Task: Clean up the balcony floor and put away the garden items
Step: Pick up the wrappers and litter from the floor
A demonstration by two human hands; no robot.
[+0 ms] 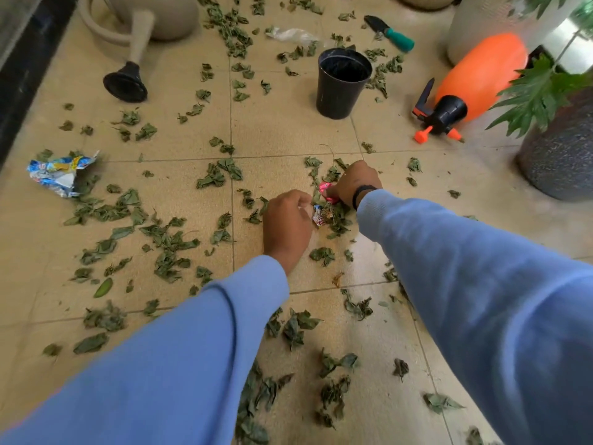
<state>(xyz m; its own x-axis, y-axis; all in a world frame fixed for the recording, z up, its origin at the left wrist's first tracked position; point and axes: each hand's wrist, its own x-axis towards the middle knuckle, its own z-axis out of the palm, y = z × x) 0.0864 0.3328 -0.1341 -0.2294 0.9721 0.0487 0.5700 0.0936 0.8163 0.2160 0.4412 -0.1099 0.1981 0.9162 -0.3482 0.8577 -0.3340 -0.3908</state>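
Two hands work at the middle of the tiled floor (282,136), gathering litter among dry leaves (167,242). Right hand (354,184) pinches a pink wrapper (324,187); left hand (287,226) curls onto a small printed wrapper (318,217). Black pot (341,83) stands at twelve o'clock, orange sprayer (478,78) at two, trowel (390,33) at one. Litter collection seems barely begun; next comes lifting both scraps.
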